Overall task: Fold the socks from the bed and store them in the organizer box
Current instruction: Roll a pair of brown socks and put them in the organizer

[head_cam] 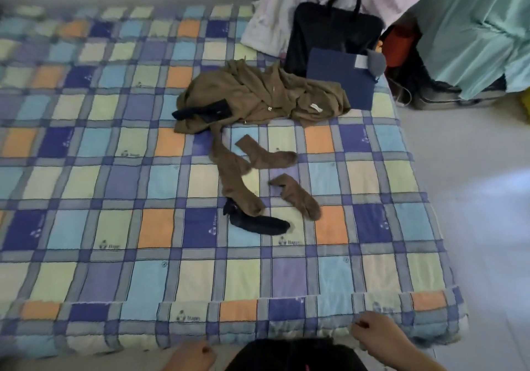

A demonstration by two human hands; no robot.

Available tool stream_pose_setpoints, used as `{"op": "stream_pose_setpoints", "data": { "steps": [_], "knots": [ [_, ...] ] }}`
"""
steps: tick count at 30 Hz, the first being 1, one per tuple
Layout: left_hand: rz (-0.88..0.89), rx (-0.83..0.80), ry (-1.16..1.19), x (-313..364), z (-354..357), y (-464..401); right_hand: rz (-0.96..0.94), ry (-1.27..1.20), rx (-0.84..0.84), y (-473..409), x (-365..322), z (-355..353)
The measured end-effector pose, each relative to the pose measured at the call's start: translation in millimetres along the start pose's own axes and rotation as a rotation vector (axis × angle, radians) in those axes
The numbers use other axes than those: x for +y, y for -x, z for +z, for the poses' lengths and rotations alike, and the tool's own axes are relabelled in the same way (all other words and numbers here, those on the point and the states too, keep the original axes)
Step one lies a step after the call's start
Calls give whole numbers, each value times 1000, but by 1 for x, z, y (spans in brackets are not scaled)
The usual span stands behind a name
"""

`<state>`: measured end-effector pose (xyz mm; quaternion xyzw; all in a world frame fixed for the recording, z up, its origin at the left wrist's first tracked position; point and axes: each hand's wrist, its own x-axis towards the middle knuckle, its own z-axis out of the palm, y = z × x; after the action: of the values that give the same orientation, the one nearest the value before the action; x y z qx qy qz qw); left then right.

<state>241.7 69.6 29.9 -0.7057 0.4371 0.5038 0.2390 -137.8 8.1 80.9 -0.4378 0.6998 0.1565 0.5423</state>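
Note:
Several socks lie loose on the checked bedcover [120, 187]. A long brown sock [233, 178] runs down the middle, with a short brown sock [269, 157] to its right and another short brown sock [298, 197] below that. A dark navy sock [258, 223] lies at the long sock's foot end. A second dark sock [200, 112] rests on a crumpled brown garment [258, 95]. A dark blue flat box [341, 78], possibly the organizer, stands at the far right of the bed. My left hand [190, 355] and my right hand [378, 334] hover at the near edge, fingers curled, holding nothing.
A black handbag [329, 32] and pale clothes [275, 17] sit at the far right corner. A grey pouch [377, 62] rests by the blue box. Teal fabric [476, 26] hangs at right over a white tiled floor [473, 198] with dark shoes [436, 89].

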Motion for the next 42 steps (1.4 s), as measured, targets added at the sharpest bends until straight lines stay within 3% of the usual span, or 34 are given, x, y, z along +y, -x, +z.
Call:
{"op": "stream_pose_setpoints", "data": {
  "steps": [4, 10, 12, 16, 22, 26, 30, 36, 42],
  "knots": [
    [-42, 75, 101, 24, -31, -40, -31, 187, -15, -50, -45, -31],
    [37, 236, 256, 66, -77, -152, -178, 272, -14, -174, -133, -58],
    [56, 387, 257, 75, -91, -199, -271, 280, 35, -217, -171, -56],
    [11, 813, 46, 93, -122, -283, -473, 211, 96, -299, -249, -40],
    [-121, 805, 0, 95, -94, -356, -521, 25, 148, -380, -323, -6],
    [-93, 884, -24, 90, -88, -368, -433, 161, 109, -403, -322, 13],
    [-99, 875, -16, 93, -89, -363, -429, 148, 65, -403, -309, 21],
    [-75, 893, -2, 95, -89, -361, -395, -195, 69, -408, -320, 21],
    [-66, 945, -26, 92, -84, -365, -475, -302, 84, -400, -327, 7]
  ]
}}
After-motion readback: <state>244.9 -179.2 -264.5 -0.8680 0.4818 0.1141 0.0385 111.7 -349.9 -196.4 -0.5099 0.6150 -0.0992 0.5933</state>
